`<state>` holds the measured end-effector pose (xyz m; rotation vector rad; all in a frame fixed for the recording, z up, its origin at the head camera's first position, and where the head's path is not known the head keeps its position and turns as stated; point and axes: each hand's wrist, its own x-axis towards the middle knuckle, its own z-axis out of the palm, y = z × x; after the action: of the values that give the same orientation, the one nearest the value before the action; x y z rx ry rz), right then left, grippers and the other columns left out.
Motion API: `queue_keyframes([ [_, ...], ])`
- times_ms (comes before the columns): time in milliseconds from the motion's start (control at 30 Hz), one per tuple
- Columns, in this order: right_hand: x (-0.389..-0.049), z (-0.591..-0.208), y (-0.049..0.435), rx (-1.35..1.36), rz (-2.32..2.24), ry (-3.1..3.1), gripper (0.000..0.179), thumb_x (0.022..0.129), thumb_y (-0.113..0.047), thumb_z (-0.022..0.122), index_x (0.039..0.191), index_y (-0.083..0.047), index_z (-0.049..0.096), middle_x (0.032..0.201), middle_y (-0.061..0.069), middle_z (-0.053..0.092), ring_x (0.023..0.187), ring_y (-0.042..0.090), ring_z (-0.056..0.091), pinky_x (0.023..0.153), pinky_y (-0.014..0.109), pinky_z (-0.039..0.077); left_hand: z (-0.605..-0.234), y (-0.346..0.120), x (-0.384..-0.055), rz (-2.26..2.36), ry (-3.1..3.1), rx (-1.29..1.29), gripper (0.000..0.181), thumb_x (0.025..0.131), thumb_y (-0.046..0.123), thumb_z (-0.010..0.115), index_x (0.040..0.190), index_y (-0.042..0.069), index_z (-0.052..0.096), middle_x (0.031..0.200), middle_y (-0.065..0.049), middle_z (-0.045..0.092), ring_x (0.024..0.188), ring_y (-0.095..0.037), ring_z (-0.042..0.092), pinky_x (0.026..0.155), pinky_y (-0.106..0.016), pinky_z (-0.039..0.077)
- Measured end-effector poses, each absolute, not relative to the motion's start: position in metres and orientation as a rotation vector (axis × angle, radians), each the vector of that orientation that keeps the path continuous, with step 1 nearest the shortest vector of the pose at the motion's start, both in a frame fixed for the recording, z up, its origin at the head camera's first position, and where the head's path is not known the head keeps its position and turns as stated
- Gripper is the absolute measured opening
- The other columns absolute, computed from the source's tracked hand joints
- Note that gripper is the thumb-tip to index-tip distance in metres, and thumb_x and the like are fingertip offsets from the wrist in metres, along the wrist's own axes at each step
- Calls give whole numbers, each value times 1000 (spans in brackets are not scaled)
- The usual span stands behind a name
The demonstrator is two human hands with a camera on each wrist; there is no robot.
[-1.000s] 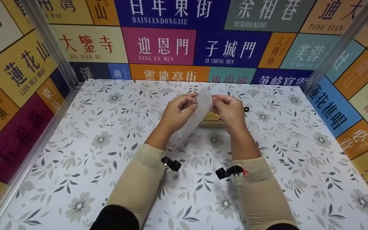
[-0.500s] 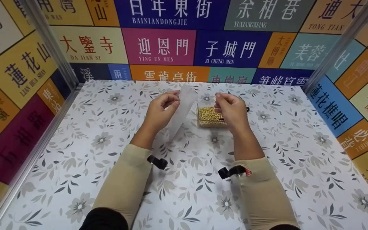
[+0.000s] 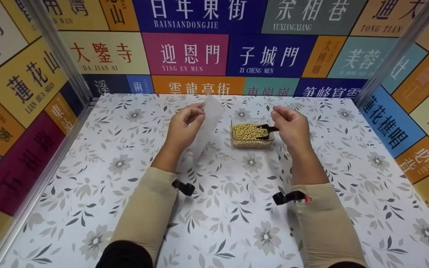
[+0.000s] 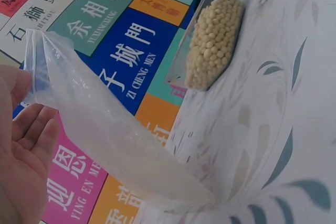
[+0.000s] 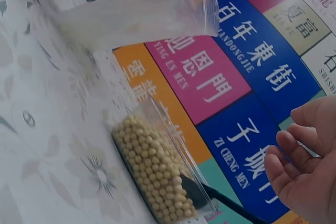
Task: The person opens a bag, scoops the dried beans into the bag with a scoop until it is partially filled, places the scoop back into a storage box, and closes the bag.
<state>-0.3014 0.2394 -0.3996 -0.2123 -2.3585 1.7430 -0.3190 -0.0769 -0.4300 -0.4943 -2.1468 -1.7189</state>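
Note:
My left hand [image 3: 183, 128] pinches a translucent zip-top plastic bag [image 3: 209, 124] near its top edge, and the bag hangs down at a slant. In the right wrist view, the zip strip of the bag [image 5: 210, 9] shows at its mouth. A clear rectangular container [image 3: 251, 145] of soybeans [image 3: 246, 131] sits on the table between the hands. Stuck into the beans is a black scoop [image 3: 270, 128], its handle pointing right. My right hand [image 3: 292, 126] hovers by that handle, fingers loosely curled; in the right wrist view, nothing is between them.
A white table [image 3: 218, 208] with a grey floral pattern lies beneath. Behind it and at both sides stand panels [image 3: 184, 54] of coloured street-name signs. Black camera straps [image 3: 292, 197] sit on both sleeves.
The right hand has let go of the bag and moved right, uncovering the container and scoop. The left hand has carried the bag left.

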Motion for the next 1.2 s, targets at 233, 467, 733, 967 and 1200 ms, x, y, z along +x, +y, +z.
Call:
queue_keyframes([
  [233, -308, -407, 260, -192, 1464, -2532, 39, 95, -42, 63, 130, -27, 64, 135, -1, 63, 129, 16, 54, 109, 37, 46, -438, -64, -320, -1715, -2139, -529, 8, 94, 19, 64, 96, 12, 68, 128, 3, 66, 121, -6, 60, 102, -24, 52],
  [467, -316, -422, 276, -29, 1108, -2733, 46, 97, -42, 59, 139, -23, 57, 151, 5, 47, 146, 29, 35, 120, 53, 30, -439, -64, -319, -1717, -2147, -469, 7, 96, 20, 63, 98, 15, 67, 131, 4, 64, 124, -5, 58, 105, -24, 50],
  [733, -325, -439, 279, 140, 983, -2880, 39, 101, -25, 54, 139, -15, 56, 150, 11, 47, 138, 34, 44, 114, 52, 37, -426, -61, -305, -1759, -2139, -435, 11, 95, 11, 61, 101, 3, 66, 134, -11, 63, 127, -17, 59, 106, -33, 50],
  [967, -328, -450, 280, 223, 880, -2922, 38, 100, -19, 55, 137, -10, 57, 144, 13, 52, 138, 35, 44, 116, 52, 35, -419, -59, -297, -1768, -2149, -415, 10, 95, 11, 61, 100, 4, 65, 134, -10, 63, 126, -15, 58, 106, -29, 50],
  [1200, -330, -455, 277, 195, 821, -2941, 37, 100, -20, 55, 136, -12, 58, 142, 12, 54, 138, 37, 42, 117, 53, 32, -421, -58, -299, -1781, -2144, -409, 10, 95, 11, 62, 99, 3, 66, 133, -8, 63, 125, -14, 59, 107, -32, 50],
])
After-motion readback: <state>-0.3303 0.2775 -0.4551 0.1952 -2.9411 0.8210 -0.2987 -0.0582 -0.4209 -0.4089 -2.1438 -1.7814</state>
